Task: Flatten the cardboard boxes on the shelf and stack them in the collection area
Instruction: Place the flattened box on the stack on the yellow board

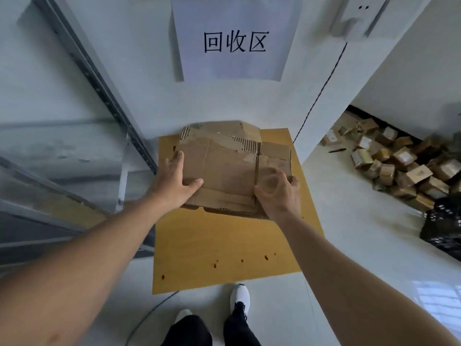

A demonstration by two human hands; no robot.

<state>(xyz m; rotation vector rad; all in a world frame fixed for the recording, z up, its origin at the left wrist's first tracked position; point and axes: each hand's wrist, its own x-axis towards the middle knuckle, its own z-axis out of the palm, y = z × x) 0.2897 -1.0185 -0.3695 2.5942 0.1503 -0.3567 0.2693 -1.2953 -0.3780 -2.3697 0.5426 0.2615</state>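
Now lowering flat box [224, 168] onto yellow board [224, 240].
Left hand [174, 181], right hand [277, 193] grip its near corners; long axis crosswise.

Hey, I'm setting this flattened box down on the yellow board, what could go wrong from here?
1. The flattened box has torn, lifted top flaps, so it may spring open once the left hand and right hand let go.
2. It sits at the far end of the yellow board, overhanging the edge by the wall, so later pieces may stack crooked.
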